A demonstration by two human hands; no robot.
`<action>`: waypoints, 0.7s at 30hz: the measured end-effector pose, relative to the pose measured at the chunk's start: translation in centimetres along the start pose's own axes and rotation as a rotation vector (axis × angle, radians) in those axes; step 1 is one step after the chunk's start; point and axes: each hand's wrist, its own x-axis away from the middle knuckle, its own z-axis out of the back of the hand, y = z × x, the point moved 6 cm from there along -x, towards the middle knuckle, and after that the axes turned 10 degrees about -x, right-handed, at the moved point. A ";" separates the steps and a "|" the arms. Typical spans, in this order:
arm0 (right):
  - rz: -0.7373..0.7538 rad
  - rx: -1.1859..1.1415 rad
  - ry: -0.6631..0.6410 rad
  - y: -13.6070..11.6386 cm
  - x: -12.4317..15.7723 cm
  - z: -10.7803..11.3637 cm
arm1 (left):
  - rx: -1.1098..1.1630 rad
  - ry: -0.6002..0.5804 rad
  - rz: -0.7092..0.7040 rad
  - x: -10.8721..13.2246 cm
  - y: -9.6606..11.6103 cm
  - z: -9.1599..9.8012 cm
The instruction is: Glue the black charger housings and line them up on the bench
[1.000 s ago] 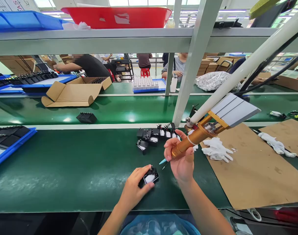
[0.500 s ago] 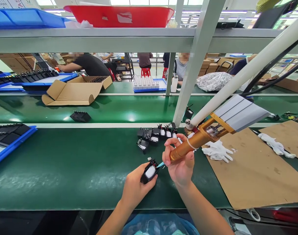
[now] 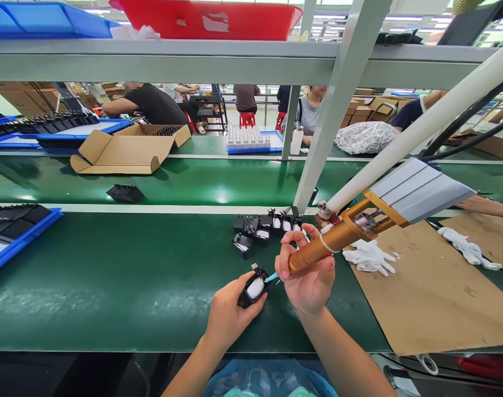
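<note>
My left hand (image 3: 230, 309) is closed around a small black housing (image 3: 245, 298) with a white piece and fine wires in its open side, held just above the green work surface. In my right hand (image 3: 307, 275) is a gold-coloured dispensing gun (image 3: 317, 252), its fingers wrapped around the barrel. The gun's light-blue nozzle (image 3: 272, 277) points down-left and meets the wired end of the housing; whether anything comes out is too small to tell. Beyond my hands, several similar black housings (image 3: 262, 234) lie in a cluster.
A slanted white pole (image 3: 421, 127) and a grey post (image 3: 338, 110) rise behind the gun. To the right, white gloves (image 3: 369, 256) lie on cardboard (image 3: 433, 309), with a co-worker's hand (image 3: 479, 204) beyond. A blue-rimmed tray (image 3: 23, 242) stands left; a black part (image 3: 125, 193) sits on the far belt.
The black part on the far belt has shifted left. A co-worker's hand has come in at the right. My hands keep nearly the same pose, nozzle still at the housing.
</note>
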 end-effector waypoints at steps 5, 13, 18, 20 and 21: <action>0.006 -0.015 -0.025 0.2 -0.1 -0.6 | 0.047 0.041 0.001 -0.2 -0.3 -0.8; -0.009 -0.040 -0.034 0.7 0.2 -1.3 | 0.143 0.090 -0.100 -0.9 1.3 -1.2; 0.006 -0.066 -0.086 0.7 0.6 -1.6 | 0.205 0.177 -0.143 -1.1 2.0 -0.8; 0.005 -0.071 -0.093 0.7 0.6 -1.7 | 0.209 0.186 -0.153 -1.1 2.0 -0.8; -0.001 -0.068 -0.089 0.7 0.6 -1.7 | 0.205 0.187 -0.157 -1.0 2.0 -0.8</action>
